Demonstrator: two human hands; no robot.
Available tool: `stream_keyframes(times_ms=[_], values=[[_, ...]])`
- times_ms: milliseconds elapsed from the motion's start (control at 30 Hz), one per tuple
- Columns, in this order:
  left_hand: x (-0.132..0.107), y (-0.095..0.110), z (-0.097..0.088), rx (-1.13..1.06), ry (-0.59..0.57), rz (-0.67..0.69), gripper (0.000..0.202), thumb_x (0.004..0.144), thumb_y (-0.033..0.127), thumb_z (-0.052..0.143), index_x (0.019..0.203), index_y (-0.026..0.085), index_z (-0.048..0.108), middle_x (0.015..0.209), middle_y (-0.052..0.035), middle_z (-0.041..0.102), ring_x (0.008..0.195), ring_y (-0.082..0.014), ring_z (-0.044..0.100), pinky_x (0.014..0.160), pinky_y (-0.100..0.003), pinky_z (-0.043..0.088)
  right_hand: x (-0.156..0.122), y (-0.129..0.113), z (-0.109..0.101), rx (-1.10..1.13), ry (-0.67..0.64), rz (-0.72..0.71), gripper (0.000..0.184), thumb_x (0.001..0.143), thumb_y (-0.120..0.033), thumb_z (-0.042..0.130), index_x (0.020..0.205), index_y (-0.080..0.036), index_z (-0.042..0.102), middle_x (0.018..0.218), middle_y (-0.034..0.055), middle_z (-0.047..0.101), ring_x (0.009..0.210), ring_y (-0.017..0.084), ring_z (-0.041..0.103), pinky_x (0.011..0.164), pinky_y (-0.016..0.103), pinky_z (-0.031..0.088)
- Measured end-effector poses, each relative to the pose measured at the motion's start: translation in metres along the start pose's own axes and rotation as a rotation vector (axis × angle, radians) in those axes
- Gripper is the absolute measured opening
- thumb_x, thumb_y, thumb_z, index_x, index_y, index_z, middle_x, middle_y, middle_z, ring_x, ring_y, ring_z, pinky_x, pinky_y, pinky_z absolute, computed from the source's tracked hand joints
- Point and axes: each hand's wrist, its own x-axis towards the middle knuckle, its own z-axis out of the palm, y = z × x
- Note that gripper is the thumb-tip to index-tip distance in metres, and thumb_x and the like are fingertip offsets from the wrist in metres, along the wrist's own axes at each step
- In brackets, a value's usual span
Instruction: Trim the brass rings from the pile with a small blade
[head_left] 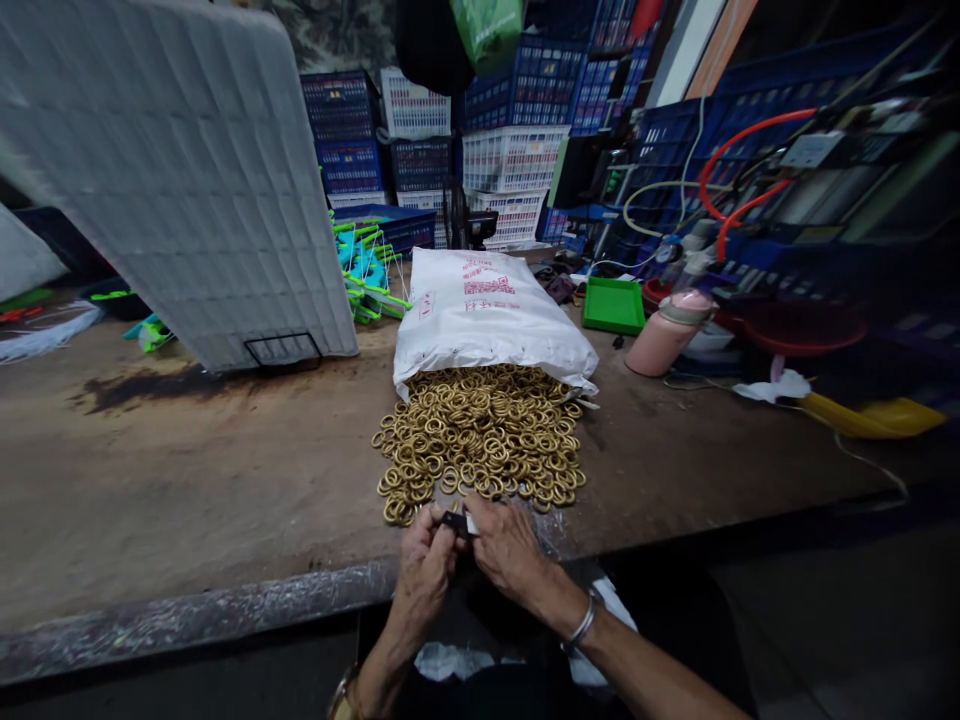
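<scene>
My left hand [427, 565] and my right hand [508, 552] meet at the table's front edge, both closed in a pinch. Between the fingertips is a small black strip [454, 521], its left end in my left hand. A small white piece [471, 524] adjoins it at my right fingers; whether the two are joined is unclear. Just beyond my fingertips spreads a heap of brass-coloured rings [487, 430]. The rings spill from the mouth of a white sack [487, 310] with red print, which lies on its side.
A tall padded grey-white panel [187, 180] stands on the left of the wooden table [225, 480]. Green and blue plastic frames [367, 270] lie behind it. To the right are a green tray [613, 306], a pink bottle [667, 335] and a yellow scoop-like object [874, 415]. Stacked crates [514, 160] fill the back.
</scene>
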Motion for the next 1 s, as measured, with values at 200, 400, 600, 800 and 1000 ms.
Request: stream_keyframes(times_ms=[200,400,600,800,1000], values=[[-0.003,0.001,-0.001,0.043,-0.005,0.033,0.031,0.068,0.045,0.059,0.063,0.017,0.047,0.05,0.0055,0.045,0.039,-0.0042,0.03,0.038,-0.017,0.021,0.0,0.0,0.003,0.002,0.038,-0.005,0.027,0.071,-0.01,0.042,0.097,-0.017,0.049,0.081,0.0052,0.064,0.072,0.016,0.056,0.059,0.025,0.026],[-0.004,-0.002,-0.006,0.007,-0.051,0.111,0.033,0.067,0.047,0.061,0.064,0.017,0.048,0.051,0.0052,0.044,0.041,-0.0051,0.031,0.04,-0.017,0.024,0.001,0.002,-0.002,0.04,-0.012,-0.106,0.026,0.069,-0.01,0.041,0.092,-0.018,0.05,0.077,0.0028,0.062,0.068,0.014,0.053,0.058,0.023,0.026],[-0.009,-0.006,-0.014,0.057,-0.075,0.117,0.032,0.07,0.047,0.059,0.064,0.017,0.049,0.049,0.0056,0.043,0.04,-0.0043,0.03,0.039,-0.017,0.022,-0.002,0.005,0.006,0.014,-0.013,-0.126,0.036,0.068,-0.01,0.04,0.102,-0.019,0.048,0.081,0.0033,0.061,0.073,0.016,0.052,0.06,0.023,0.028],[-0.027,-0.009,-0.02,-0.083,-0.149,-0.036,0.027,0.075,0.042,0.057,0.068,0.017,0.048,0.05,0.0062,0.045,0.037,-0.0025,0.027,0.036,-0.016,0.016,0.006,0.011,0.014,-0.077,0.008,0.013,0.031,0.072,-0.01,0.04,0.101,-0.015,0.049,0.081,0.0068,0.062,0.071,0.016,0.054,0.059,0.025,0.027],[-0.03,-0.008,-0.02,-0.316,-0.154,-0.157,0.029,0.074,0.045,0.056,0.074,0.016,0.052,0.058,0.0027,0.051,0.04,-0.0034,0.033,0.034,-0.014,0.021,0.026,0.004,0.014,-0.09,0.106,0.023,0.027,0.072,-0.01,0.041,0.098,-0.017,0.047,0.079,0.0048,0.062,0.07,0.016,0.056,0.057,0.025,0.027]])
